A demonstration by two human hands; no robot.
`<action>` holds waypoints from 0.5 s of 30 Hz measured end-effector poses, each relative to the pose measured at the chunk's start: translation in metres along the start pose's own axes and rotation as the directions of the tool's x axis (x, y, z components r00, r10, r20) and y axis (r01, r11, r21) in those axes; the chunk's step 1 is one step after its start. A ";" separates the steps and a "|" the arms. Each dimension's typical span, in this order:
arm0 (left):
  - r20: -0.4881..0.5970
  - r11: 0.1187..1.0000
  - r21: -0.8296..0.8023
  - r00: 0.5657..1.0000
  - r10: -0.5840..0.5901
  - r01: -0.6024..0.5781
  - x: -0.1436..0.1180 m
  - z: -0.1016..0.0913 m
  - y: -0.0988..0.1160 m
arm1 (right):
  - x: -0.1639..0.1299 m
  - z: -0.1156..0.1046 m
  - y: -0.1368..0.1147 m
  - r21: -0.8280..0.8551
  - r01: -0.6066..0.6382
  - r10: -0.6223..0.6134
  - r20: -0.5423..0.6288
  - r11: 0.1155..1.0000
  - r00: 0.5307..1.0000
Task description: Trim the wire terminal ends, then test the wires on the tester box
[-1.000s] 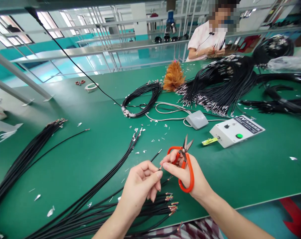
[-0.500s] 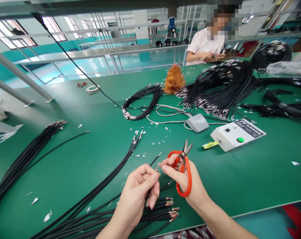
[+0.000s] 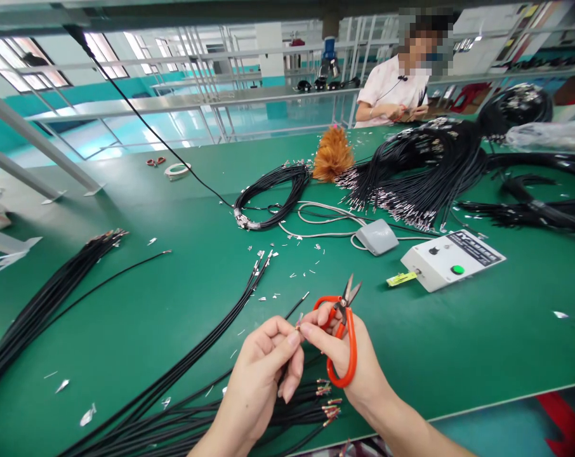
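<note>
My left hand (image 3: 263, 374) pinches the stripped end of a thin black wire (image 3: 297, 324) between thumb and forefinger. My right hand (image 3: 349, 362) touches that same wire tip with its fingertips while orange-handled scissors (image 3: 341, 330) hang looped on its fingers, blades pointing up and slightly apart. Under both hands lies a bundle of black wires (image 3: 297, 406) with bared coloured ends, near the front edge of the green table (image 3: 459, 343).
A white control box (image 3: 452, 259) and grey foot pedal (image 3: 377, 236) sit to the right. Coiled black cables (image 3: 273, 190), a feather duster (image 3: 332, 155) and large cable heaps (image 3: 425, 165) lie behind. More wires (image 3: 49, 298) lie left. A co-worker's hands (image 3: 406, 113) work at the far side.
My hands have drawn closer together and slightly down toward me; the right fingertips now meet the wire tip held by the left hand. The scissors tilted a little leftward.
</note>
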State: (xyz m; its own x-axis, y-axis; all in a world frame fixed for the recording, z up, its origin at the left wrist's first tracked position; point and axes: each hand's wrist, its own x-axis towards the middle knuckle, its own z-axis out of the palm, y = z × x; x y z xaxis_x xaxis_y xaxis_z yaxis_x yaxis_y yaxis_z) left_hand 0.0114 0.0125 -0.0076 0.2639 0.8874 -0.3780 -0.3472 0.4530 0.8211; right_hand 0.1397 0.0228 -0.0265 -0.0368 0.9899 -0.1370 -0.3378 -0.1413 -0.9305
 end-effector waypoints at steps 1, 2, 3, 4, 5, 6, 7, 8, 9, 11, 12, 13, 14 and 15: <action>-0.003 1.000 -0.002 1.000 0.001 -0.001 0.000 0.000 0.000 | -0.001 0.000 0.000 0.004 0.002 -0.002 -0.003 1.000 1.000; -0.002 1.000 -0.006 1.000 0.000 0.000 0.000 0.000 0.000 | -0.001 0.000 0.000 0.010 0.001 -0.001 -0.008 1.000 1.000; -0.002 1.000 -0.012 1.000 0.000 0.000 0.000 0.000 -0.001 | -0.001 0.000 0.000 0.016 -0.002 0.002 -0.013 1.000 1.000; -0.001 1.000 -0.018 1.000 0.000 0.000 0.000 -0.001 -0.001 | -0.001 0.000 0.000 0.024 -0.002 0.003 -0.017 1.000 1.000; 0.002 1.000 -0.024 1.000 -0.001 0.001 0.000 -0.001 -0.001 | 0.000 0.000 0.000 0.035 -0.001 0.001 -0.024 0.999 1.000; 0.002 1.000 -0.029 1.000 0.000 0.000 0.000 -0.002 -0.001 | 0.000 0.000 0.001 0.046 0.004 -0.003 -0.031 0.999 1.000; 0.001 0.999 -0.032 1.000 0.001 -0.001 0.000 -0.003 -0.001 | 0.000 0.000 0.001 0.055 0.012 -0.009 -0.040 0.998 0.999; -0.001 0.999 -0.034 1.000 0.002 -0.003 0.000 -0.003 -0.001 | 0.001 -0.001 0.002 0.062 0.022 -0.019 -0.050 0.998 0.999; -0.004 0.999 -0.034 1.000 0.003 -0.003 0.000 -0.004 -0.001 | 0.001 -0.001 0.002 0.063 0.031 -0.027 -0.063 0.998 0.998; -0.013 1.000 -0.030 1.000 0.000 0.000 -0.001 -0.004 -0.001 | 0.001 -0.002 0.003 0.057 0.044 -0.039 -0.086 0.997 0.996; -0.015 1.000 -0.027 1.000 -0.003 0.002 -0.001 -0.004 0.000 | 0.001 -0.002 0.004 0.055 0.046 -0.041 -0.091 0.997 0.995; -0.016 1.000 -0.025 1.000 -0.004 0.003 -0.001 -0.004 0.000 | 0.001 -0.002 0.004 0.054 0.044 -0.039 -0.088 0.998 0.995; -0.015 1.000 -0.025 1.000 -0.004 0.004 -0.001 -0.004 0.000 | 0.001 -0.001 0.003 0.055 0.040 -0.036 -0.074 0.998 0.997; -0.012 1.000 -0.024 1.000 -0.005 0.005 -0.001 -0.003 -0.001 | 0.001 -0.001 0.003 0.056 0.036 -0.033 -0.053 0.998 0.998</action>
State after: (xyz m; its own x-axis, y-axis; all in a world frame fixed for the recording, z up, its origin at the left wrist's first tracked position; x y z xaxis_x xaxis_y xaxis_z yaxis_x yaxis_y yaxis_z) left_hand 0.0085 0.0120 -0.0092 0.2550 0.8859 -0.3875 -0.3677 0.4595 0.8085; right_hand 0.1391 0.0232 -0.0299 0.0245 0.9920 -0.1236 -0.3906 -0.1043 -0.9146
